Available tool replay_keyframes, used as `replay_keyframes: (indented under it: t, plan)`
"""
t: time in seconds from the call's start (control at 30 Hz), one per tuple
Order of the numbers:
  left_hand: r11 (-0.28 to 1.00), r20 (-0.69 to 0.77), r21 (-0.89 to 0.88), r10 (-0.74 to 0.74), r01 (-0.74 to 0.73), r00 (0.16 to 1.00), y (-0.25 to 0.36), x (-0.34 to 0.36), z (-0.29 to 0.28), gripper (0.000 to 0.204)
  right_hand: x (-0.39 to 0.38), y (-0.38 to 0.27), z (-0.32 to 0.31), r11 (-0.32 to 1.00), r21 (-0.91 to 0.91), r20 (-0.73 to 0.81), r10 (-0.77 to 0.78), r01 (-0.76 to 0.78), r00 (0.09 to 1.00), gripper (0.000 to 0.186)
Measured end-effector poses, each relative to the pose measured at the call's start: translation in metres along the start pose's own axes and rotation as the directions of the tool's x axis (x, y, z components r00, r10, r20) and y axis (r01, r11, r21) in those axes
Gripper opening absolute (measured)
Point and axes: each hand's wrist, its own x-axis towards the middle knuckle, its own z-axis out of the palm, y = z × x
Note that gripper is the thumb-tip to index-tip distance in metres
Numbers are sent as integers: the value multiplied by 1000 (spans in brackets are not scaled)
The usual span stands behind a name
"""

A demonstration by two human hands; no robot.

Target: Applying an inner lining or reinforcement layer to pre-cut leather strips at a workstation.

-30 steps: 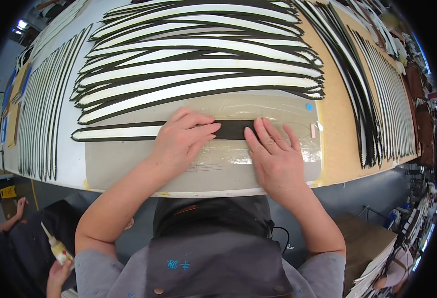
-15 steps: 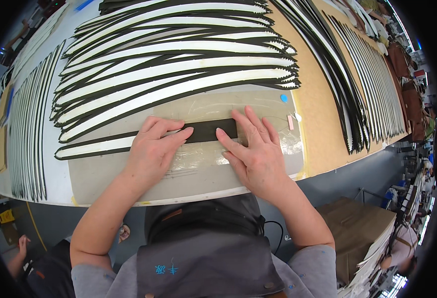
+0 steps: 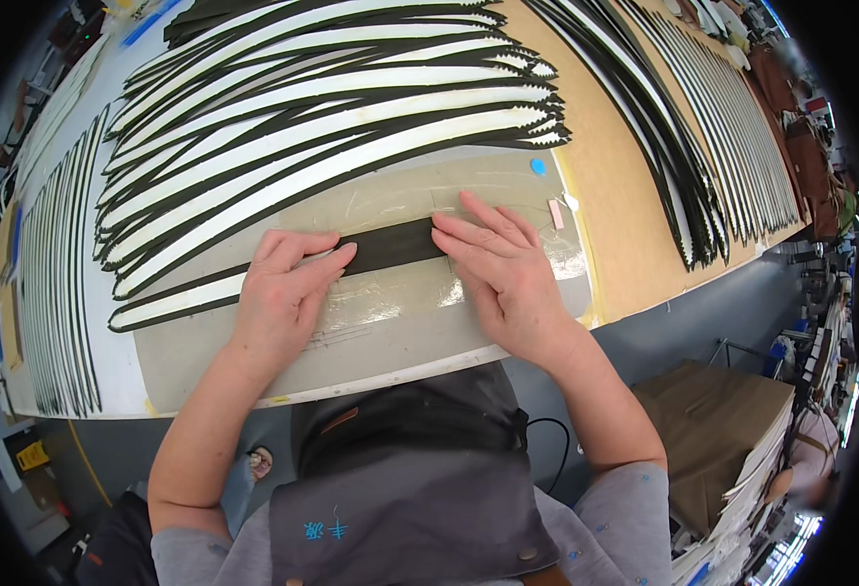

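One black-and-white strip [image 3: 388, 245] lies crosswise on the grey work mat [image 3: 381, 337]. Its left stretch shows a white core between black edges; the right stretch is all black. My left hand [image 3: 286, 288] is closed over the middle of the strip, thumb and fingertips at the border where white gives way to black. At the black right end, the outstretched fingertips of my right hand [image 3: 512, 278] touch the strip, the other fingers spread above the mat. What lies beneath my left palm is hidden.
A pile of similar strips [image 3: 351, 117] with jagged ends lies just beyond the mat. More strips hang over the brown board [image 3: 595, 195] at right, and thin strips [image 3: 59, 283] line the left. A blue dot [image 3: 538, 167] and pink piece [image 3: 555, 214] sit on the mat.
My right thumb has come off the black stretch, and the right fingers now meet at its end. The view has shifted slightly; my left hand keeps its hold on the strip.
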Motion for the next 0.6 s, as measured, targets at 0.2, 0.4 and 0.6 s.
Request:
replay_keyframes:
  t: [0.2,0.4,0.6]
  plan:
    - [1000,1,-3,6,-6,1000,0,1,-1,32,1,-1,-7,997,-69,88,-31,37,996,46]
    - [998,6,-10,58,-58,998,-6,0,0,35,8,-20,-11,966,-247,150,-37,74,988,39]
    - [996,-40,-55,75,-77,996,-5,-2,2,32,22,-28,-9,907,-382,175,-114,174,978,32]
